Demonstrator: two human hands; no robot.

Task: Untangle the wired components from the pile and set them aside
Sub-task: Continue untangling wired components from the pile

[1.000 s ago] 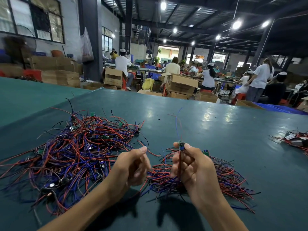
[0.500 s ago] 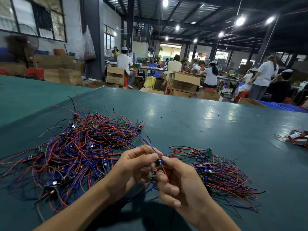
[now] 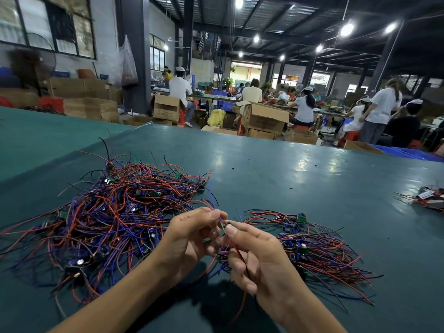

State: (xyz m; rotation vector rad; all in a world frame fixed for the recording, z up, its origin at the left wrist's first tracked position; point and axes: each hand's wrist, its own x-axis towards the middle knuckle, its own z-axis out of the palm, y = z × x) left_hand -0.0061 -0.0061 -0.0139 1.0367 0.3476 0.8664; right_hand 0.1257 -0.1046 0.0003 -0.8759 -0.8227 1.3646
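Both hands meet low over the green counter, between 2 wire heaps. The left hand pinches the top of a small wired component between thumb and forefinger. The right hand grips the same piece, its red lead running down through the curled fingers. The big tangled pile of red, blue and black wires lies to the left, and a smaller heap lies to the right. Another small bunch sits at the far right edge.
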